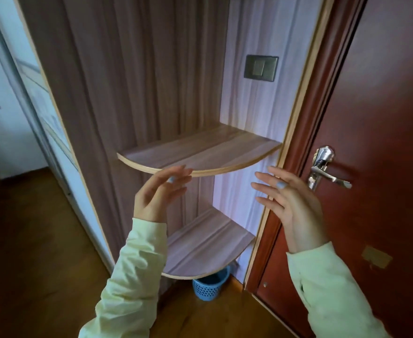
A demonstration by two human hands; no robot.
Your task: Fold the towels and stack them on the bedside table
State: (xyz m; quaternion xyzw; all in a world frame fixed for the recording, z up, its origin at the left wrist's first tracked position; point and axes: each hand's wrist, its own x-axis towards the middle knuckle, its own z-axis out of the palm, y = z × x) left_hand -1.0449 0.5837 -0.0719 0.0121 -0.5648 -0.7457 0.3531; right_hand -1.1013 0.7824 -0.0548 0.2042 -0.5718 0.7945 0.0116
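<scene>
Your left hand [160, 191] is raised in front of you, wrist bent, palm turned to the right. Its fingers are loosely curved and point toward the front edge of the upper shelf [200, 150]. The fingertips overlap that curved edge in the view, but whether they touch it I cannot tell. Your right hand [290, 203] is up at about the same height, palm facing left toward the other hand, with the fingers spread and nearly straight. Each grip is wide and holds nothing. Pale green sleeves [132, 276] cover both forearms to the wrists, and both thumbnails are painted light blue.

The towels and the bedside table lie outside this view, so I cannot tell how they look or where they sit relative to either grip.

Between and behind your hands stands a corner unit in wood-grain laminate with two quarter-round shelves, the lower shelf [207, 245] below your left wrist. A blue perforated basket [210, 286] stands on the wooden floor [30, 252] under it. A grey wall switch [261, 68] is set into the unit's right panel. Just right of your right hand is a dark red door [383, 118] with a chrome lever handle [327, 172].
</scene>
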